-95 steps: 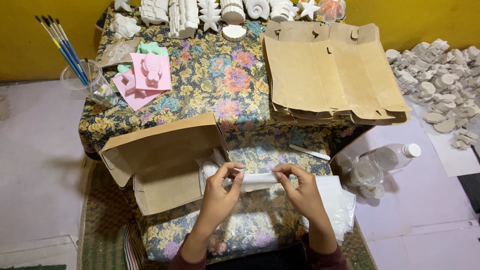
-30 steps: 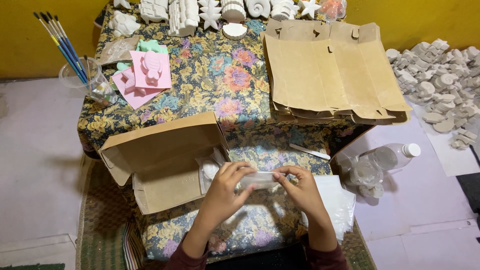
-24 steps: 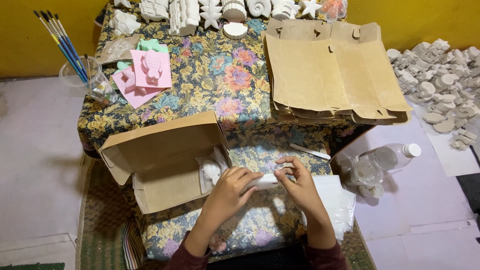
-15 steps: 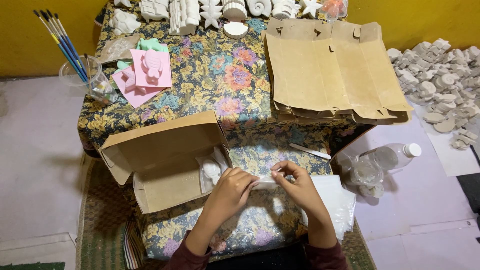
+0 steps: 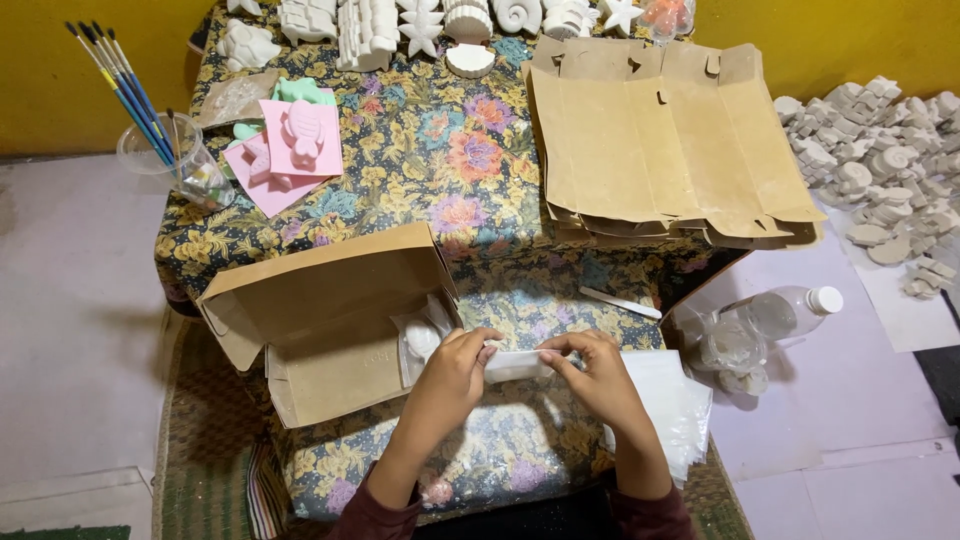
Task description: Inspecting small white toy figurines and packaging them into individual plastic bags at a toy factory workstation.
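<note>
A low table (image 5: 440, 170) draped in flowered cloth is standing against a yellow wall (image 5: 60, 70), with pale floor on both sides. At its near edge both hands are working on one small white packet (image 5: 515, 365), which looks like a plaster piece going into a clear bag. The left hand (image 5: 452, 372) is pinching the packet's left end with its grip pressed together, and the right hand (image 5: 592, 370) is pinching the right end the same way, so the packet is hanging between them just above the cloth.

Just left of the hands an open brown box (image 5: 320, 330) is lying with its lid up; at least one wrapped white piece (image 5: 420, 338) is already sitting inside, and much of the box is showing bare, so the packing seems partly done. Right of the hands a stack of clear bags (image 5: 670, 405) is waiting. A thin white stick (image 5: 620, 303) is lying just beyond.

Farther off, flat box blanks (image 5: 670, 140) are piled at the right, pink moulds (image 5: 290, 150) at the left beside a cup of brushes (image 5: 170, 150), and white casts (image 5: 440, 20) are lining the far edge. On the floor at the right a plastic bottle (image 5: 780, 310) is lying, with a heap of plaster pieces (image 5: 890, 150) beyond.
</note>
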